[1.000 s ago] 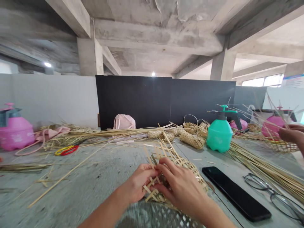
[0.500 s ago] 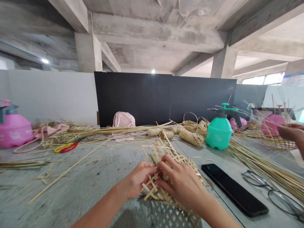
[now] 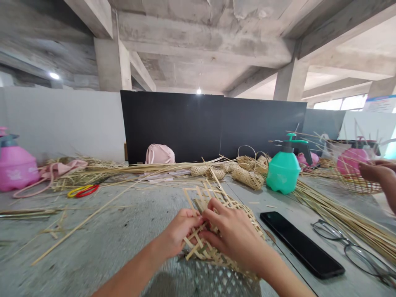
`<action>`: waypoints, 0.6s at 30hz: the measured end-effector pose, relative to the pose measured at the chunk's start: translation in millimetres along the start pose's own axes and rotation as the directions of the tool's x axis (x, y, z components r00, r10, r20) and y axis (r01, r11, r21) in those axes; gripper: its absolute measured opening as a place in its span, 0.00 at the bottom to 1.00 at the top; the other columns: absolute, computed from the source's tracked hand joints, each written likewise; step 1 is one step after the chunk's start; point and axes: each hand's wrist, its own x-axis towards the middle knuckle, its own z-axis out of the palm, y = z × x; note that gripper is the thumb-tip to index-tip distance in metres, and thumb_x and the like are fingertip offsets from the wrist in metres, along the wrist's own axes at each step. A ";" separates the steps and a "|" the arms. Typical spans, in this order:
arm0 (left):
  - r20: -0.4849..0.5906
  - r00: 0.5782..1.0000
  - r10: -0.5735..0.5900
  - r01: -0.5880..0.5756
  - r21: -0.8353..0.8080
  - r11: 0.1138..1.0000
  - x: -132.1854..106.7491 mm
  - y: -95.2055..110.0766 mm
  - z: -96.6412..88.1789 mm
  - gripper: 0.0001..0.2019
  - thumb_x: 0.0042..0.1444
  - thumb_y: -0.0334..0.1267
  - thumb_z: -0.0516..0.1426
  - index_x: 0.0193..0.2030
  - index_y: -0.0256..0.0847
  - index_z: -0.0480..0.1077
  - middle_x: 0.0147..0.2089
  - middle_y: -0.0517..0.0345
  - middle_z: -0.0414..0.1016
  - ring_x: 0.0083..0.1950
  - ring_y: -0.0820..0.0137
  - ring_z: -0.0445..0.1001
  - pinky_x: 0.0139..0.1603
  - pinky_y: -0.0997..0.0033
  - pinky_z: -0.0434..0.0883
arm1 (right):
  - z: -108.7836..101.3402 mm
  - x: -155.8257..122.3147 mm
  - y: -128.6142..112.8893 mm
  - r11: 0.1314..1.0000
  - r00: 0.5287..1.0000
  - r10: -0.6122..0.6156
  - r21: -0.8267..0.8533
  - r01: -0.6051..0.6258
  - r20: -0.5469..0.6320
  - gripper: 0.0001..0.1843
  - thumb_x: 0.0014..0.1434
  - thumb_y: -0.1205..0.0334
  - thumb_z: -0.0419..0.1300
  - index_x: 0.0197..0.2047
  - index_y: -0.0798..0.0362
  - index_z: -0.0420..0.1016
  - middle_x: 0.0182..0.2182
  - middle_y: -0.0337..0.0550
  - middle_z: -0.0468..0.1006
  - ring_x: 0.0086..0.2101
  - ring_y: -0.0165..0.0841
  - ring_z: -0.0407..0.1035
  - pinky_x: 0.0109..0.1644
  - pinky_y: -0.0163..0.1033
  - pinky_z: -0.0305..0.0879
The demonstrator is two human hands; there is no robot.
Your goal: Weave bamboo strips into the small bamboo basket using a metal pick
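Note:
A half-woven bamboo basket piece [image 3: 227, 206] lies in front of me on the grey table [image 3: 123, 231], with loose strip ends sticking up at its far side. My left hand [image 3: 177, 233] is closed, pinching the strips at its near left edge. My right hand [image 3: 233, 233] rests over the weave, fingers curled round the strips beside the left hand. The fingertips of both hands meet at the open lattice part.
A black phone [image 3: 301, 243] and glasses [image 3: 355, 251] lie to the right. A green spray bottle [image 3: 283, 167], pink spray bottles [image 3: 15, 165], small woven baskets [image 3: 247, 177], scissors [image 3: 83, 190], long bamboo strips [image 3: 340, 214] and a pink bag [image 3: 159, 154] surround. Another person's hand [image 3: 375, 171] works at far right.
The view has shifted slightly; both hands stay on the weave, with the right fingers working a little further up over the strips.

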 end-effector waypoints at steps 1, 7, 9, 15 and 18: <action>0.006 1.000 -0.001 0.001 0.002 1.000 -0.3 1.0 0.1 0.13 0.39 0.38 0.64 0.19 0.37 0.64 0.15 0.67 0.63 0.16 0.79 0.61 0.18 0.78 0.56 | -0.1 -0.7 -0.4 1.000 1.000 0.006 -0.003 -0.006 -0.008 0.06 0.55 0.57 0.55 0.34 0.49 0.65 0.33 0.39 0.68 0.24 0.29 0.63 0.23 0.35 0.42; -0.009 1.000 -0.026 0.026 0.010 1.000 -4.0 5.4 0.6 0.14 0.39 0.40 0.64 0.23 0.38 0.62 0.18 0.66 0.66 0.17 0.78 0.63 0.19 0.79 0.57 | 2.1 -7.6 -5.1 1.000 0.998 -0.001 0.019 0.002 -0.063 0.07 0.57 0.58 0.53 0.39 0.50 0.65 0.40 0.42 0.70 0.26 0.30 0.67 0.26 0.35 0.54; -0.036 0.998 -0.042 0.042 0.001 0.999 -4.8 5.6 0.9 0.13 0.41 0.40 0.63 0.25 0.38 0.62 0.20 0.66 0.67 0.19 0.77 0.65 0.20 0.79 0.58 | 3.3 -7.9 -6.0 0.998 0.996 -0.062 0.023 0.063 -0.061 0.06 0.59 0.59 0.51 0.38 0.50 0.65 0.37 0.41 0.71 0.28 0.30 0.68 0.26 0.34 0.55; 0.021 1.000 0.004 -0.003 -0.030 1.000 -4.6 4.5 2.6 0.12 0.43 0.42 0.62 0.26 0.38 0.65 0.21 0.65 0.67 0.21 0.75 0.67 0.22 0.77 0.61 | 0.2 -4.5 -8.8 0.997 0.996 -0.079 0.023 0.080 -0.039 0.08 0.60 0.58 0.50 0.38 0.52 0.66 0.35 0.42 0.72 0.31 0.32 0.68 0.28 0.35 0.59; 0.028 0.999 0.023 -0.023 -0.016 1.000 -5.1 5.1 4.1 0.12 0.43 0.42 0.63 0.24 0.36 0.66 0.19 0.64 0.67 0.21 0.75 0.66 0.22 0.77 0.61 | -2.1 -4.3 -10.9 0.995 0.996 -0.091 0.034 0.091 0.012 0.09 0.60 0.55 0.50 0.40 0.51 0.64 0.36 0.42 0.71 0.32 0.33 0.67 0.29 0.36 0.60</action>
